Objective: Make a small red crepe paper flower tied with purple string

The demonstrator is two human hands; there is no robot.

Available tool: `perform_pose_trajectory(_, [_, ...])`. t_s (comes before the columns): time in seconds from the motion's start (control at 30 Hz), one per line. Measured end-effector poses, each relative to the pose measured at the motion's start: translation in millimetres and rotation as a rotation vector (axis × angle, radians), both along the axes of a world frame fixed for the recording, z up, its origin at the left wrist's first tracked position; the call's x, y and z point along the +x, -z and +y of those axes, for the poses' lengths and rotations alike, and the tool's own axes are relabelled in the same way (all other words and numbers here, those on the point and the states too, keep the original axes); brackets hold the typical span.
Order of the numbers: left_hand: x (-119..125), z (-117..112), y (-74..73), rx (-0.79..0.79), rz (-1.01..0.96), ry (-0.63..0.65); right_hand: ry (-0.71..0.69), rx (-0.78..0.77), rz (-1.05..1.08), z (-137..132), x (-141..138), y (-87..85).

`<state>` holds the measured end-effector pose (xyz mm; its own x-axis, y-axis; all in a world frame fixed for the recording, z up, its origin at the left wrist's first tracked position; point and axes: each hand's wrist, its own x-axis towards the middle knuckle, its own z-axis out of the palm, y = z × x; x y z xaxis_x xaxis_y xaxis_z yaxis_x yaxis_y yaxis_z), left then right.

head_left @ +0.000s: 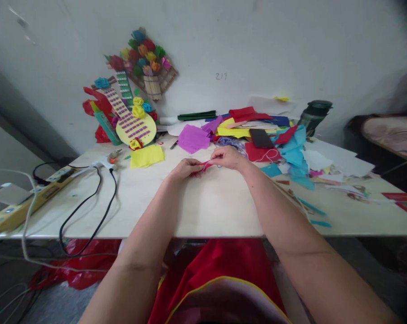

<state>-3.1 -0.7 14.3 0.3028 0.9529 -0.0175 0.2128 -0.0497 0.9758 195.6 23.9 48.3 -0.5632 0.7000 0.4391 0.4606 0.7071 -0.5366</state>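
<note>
Thumb and fingertips of the left hand are pressed together on one end of a small red piece, and those of the right hand are pinched closed near its other end, so the piece spans the gap between them. It is over the middle of the table, with bare surface on the near side. A pale thread shows by the right fingertips; the view is too blurred there to tell whether it is wound around the red piece or only lies across it.

For such fine two-handed work, a light pinch close to the spot being worked seems best, since thin, soft material likely creases or tears under a hard pull. One hand should anchor while the other makes small turns at even tension, thumbs low so the edge can be seen. Resting both wrists on the tabletop would likely steady the fingers.

Beyond the right hand, a red sheet carries a loose white string, which could snag a trailing thread. The purple sheet lies just behind the hands. On the left, a black cable and a white corded tool lie well apart; any reach that way should go around them.
</note>
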Motion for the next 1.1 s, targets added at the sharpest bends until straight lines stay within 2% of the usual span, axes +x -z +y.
perform_pose_trajectory(0.13, [-0.3,0.8,-1.0,-0.001,0.093,0.027,0.051,0.176,-0.114,3.7,-0.9,3.0])
perform_pose_trajectory(0.3, [1.1,-0.8,-3.4,0.036,0.170,0.067,-0.074,0.268,-0.098,14.6,-3.2,13.4])
perform_pose_trajectory(0.47, [1.4,-2.3,-6.1,0.050,0.204,0.102,-0.128,0.194,-0.112,18.4,-5.7,20.9])
perform_pose_trajectory(0.7, [1.3,-4.4,-9.5,0.062,0.207,0.158,-0.064,0.037,-0.219,19.2,-5.4,24.1])
perform_pose_trajectory(0.8, [0.0,-3.6,-8.2,0.001,0.129,0.152,-0.061,-0.021,-0.182,16.1,-6.2,20.4])
perform_pose_trajectory(0.97, [-2.9,-1.4,-4.7,-0.154,-0.133,0.075,-0.121,-0.127,-0.117,10.0,-8.2,14.2])
perform_pose_trajectory(1.1, [-2.9,-3.8,-7.2,-0.146,-0.117,0.094,-0.119,-0.164,-0.102,8.5,-9.0,14.4])
